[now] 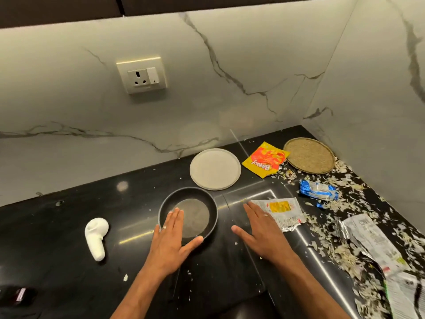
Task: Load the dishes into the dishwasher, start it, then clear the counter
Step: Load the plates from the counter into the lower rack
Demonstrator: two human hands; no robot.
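I see the round dark bowl [188, 215] mid-counter with my left hand [171, 240] spread flat over its near rim, right hand [262, 233] flat and wide beside it, a matte pale plate [215, 169] behind, then a crinkled yellow "Bingo!" packet [264, 162] and woven round mat [309, 155] on glossy black counter [69, 226].

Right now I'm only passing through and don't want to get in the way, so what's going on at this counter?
A person is reaching both hands over a black counter. The left hand is open over the dark bowl, the right hand flat beside a silver wrapper. A white plate, woven tray, more wrappers and scattered scraps still lie there. Nothing is lifted yet.
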